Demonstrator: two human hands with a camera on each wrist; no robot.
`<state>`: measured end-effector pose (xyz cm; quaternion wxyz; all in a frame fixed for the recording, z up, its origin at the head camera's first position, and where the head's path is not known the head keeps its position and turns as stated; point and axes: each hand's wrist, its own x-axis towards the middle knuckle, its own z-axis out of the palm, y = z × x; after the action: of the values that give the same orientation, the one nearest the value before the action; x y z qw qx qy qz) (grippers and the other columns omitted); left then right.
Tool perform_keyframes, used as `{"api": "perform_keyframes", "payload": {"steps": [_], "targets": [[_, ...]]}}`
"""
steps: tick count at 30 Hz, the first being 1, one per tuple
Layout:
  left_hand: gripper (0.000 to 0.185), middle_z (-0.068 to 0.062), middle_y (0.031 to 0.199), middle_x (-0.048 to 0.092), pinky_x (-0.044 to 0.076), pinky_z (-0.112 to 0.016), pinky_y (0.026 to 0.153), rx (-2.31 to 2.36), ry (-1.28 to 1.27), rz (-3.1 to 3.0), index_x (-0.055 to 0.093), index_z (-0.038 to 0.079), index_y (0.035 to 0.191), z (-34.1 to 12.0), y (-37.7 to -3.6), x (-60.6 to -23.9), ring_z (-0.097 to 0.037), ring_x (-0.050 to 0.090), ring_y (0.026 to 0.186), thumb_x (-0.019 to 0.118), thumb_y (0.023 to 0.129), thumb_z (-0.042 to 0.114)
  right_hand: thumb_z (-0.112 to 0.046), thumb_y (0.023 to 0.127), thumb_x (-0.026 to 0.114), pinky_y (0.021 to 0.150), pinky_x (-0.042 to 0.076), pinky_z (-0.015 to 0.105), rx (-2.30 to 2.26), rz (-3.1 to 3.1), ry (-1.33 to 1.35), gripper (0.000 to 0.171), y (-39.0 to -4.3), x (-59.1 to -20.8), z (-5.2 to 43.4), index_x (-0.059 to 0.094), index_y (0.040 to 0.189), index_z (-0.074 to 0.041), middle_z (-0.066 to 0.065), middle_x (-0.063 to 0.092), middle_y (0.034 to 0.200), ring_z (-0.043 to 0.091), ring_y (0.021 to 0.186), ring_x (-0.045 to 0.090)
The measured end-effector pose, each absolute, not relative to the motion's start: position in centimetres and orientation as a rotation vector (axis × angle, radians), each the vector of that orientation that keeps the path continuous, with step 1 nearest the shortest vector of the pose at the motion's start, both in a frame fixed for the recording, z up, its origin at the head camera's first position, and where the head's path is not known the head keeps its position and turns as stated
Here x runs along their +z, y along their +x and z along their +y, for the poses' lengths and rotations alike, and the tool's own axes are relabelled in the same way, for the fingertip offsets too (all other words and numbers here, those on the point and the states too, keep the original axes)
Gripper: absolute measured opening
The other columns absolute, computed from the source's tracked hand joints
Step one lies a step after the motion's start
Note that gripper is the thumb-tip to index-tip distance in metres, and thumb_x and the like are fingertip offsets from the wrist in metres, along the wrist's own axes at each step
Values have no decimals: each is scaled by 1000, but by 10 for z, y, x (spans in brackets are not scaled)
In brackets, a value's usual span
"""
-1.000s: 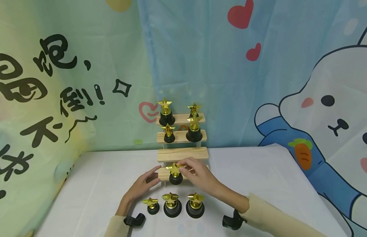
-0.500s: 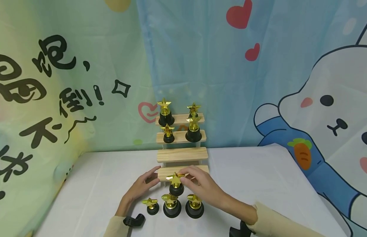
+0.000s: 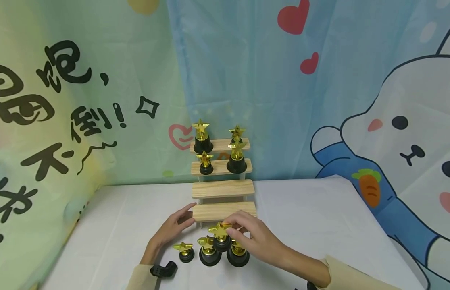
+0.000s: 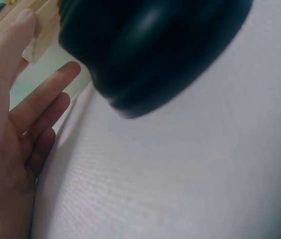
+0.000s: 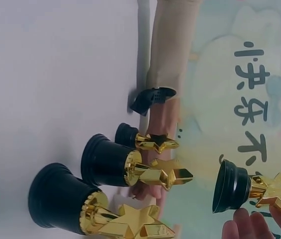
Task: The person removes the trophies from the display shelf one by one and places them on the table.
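Note:
My right hand (image 3: 252,237) pinches a small star trophy (image 3: 222,243) by its gold star, thumb on one side and fingers on the other. In the right wrist view its black base (image 5: 232,186) hangs clear of the table, and the trophy is upright. Below it on the white cloth stand a small trophy (image 3: 186,255) and two larger ones (image 3: 209,257) (image 3: 238,260), partly covered by the held one in the head view. My left hand (image 3: 172,225) has relaxed fingers, tips right at the left end of the bottom step of a wooden stepped display stand (image 3: 223,189).
Several star trophies stand on the two upper steps, such as a tall one (image 3: 203,144) at top left and another (image 3: 236,163) on the right below. The two lower steps show bare wood. A printed curtain (image 3: 283,121) hangs behind the white-covered table (image 3: 301,213).
My right hand has drawn the trophy from in front of the bottom step toward me, down and slightly right, over the front row. My left hand has stayed by the stand.

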<state>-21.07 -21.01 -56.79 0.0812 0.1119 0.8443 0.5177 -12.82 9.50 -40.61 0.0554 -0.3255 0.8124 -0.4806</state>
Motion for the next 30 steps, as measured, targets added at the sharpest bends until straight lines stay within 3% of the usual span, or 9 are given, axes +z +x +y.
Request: {"api": "perform_keyframes", "payload": {"steps": [16, 30], "targets": [[56, -7, 125, 66, 40, -50, 107, 1538, 281, 2537, 45, 30, 145, -209, -213, -572, -25, 60, 121, 66, 92, 31, -23, 101, 53, 76, 55, 25, -1473, 2507, -993, 13, -109, -408, 115, 63, 109, -25, -5, 63, 106, 1, 92, 59], [57, -2, 124, 67, 42, -49, 106, 1515, 325, 2526, 44, 35, 144, -211, -213, -568, -21, 61, 119, 65, 91, 42, -21, 101, 53, 74, 55, 23, -1477, 2575, -907, 13, -99, -414, 144, 64, 106, -25, -6, 64, 105, -1, 92, 59]]}}
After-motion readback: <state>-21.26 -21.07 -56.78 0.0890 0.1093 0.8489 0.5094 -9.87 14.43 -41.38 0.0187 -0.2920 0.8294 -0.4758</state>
